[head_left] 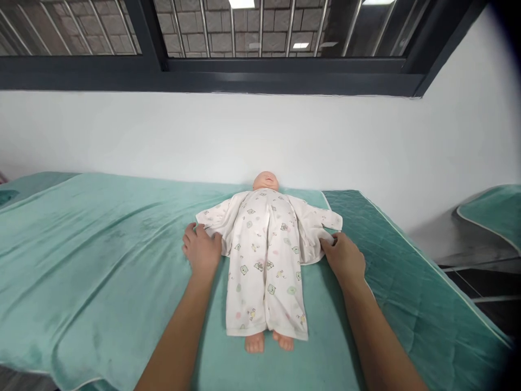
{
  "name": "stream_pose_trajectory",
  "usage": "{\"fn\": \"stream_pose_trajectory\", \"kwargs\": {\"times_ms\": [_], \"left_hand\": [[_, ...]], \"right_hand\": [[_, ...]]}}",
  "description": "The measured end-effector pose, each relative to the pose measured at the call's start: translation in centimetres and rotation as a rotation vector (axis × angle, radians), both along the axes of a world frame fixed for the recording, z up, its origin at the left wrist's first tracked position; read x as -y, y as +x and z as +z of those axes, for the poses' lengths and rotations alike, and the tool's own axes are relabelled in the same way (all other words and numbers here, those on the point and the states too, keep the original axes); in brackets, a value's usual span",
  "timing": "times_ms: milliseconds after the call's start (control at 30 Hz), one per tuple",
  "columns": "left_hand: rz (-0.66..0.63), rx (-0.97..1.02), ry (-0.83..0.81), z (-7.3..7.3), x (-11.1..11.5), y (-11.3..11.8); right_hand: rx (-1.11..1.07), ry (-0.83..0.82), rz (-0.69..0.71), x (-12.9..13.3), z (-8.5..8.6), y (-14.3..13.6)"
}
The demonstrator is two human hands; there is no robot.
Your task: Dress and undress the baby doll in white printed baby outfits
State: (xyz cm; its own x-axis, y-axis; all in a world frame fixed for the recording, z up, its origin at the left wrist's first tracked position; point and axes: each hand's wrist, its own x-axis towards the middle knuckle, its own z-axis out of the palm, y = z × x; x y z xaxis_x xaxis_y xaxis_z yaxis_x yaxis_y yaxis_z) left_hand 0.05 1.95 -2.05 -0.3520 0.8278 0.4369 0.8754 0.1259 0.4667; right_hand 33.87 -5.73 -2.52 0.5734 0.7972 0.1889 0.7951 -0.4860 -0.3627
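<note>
A baby doll lies on its back, its head toward the wall and its bare feet toward me. White printed trousers lie along its front, from near the neck down to the ankles. Under them a matching white baby shirt spreads out to both sides, sleeves outstretched. My left hand is at the shirt's left edge below the sleeve, thumb and fingers closed on the cloth. At the opposite edge, my right hand pinches the shirt between thumb and fingers. Both fingertips are partly hidden.
A light green sheet with creases covers the bed. Darker quilted green cloth shows on the right. Behind the doll rises a white wall under a dark-framed barred window. Another green-covered surface stands at far right.
</note>
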Motion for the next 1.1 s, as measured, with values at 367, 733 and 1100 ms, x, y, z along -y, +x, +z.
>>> {"fn": "stream_pose_trajectory", "kwargs": {"times_ms": [367, 733, 1100], "left_hand": [[0.005, -0.074, -0.008, 0.0, 0.0, -0.3], [-0.223, 0.151, 0.073, -0.4, -0.4, -0.7], [-0.258, 0.367, -0.01, 0.4, 0.0, -0.5]], "right_hand": [[-0.596, 0.74, 0.539, -0.5, 4.6, -4.3], [-0.265, 0.276, 1.052, 2.1, 7.6, -8.9], [-0.601, 0.428, 0.552, -8.9, 9.7, -8.1]]}}
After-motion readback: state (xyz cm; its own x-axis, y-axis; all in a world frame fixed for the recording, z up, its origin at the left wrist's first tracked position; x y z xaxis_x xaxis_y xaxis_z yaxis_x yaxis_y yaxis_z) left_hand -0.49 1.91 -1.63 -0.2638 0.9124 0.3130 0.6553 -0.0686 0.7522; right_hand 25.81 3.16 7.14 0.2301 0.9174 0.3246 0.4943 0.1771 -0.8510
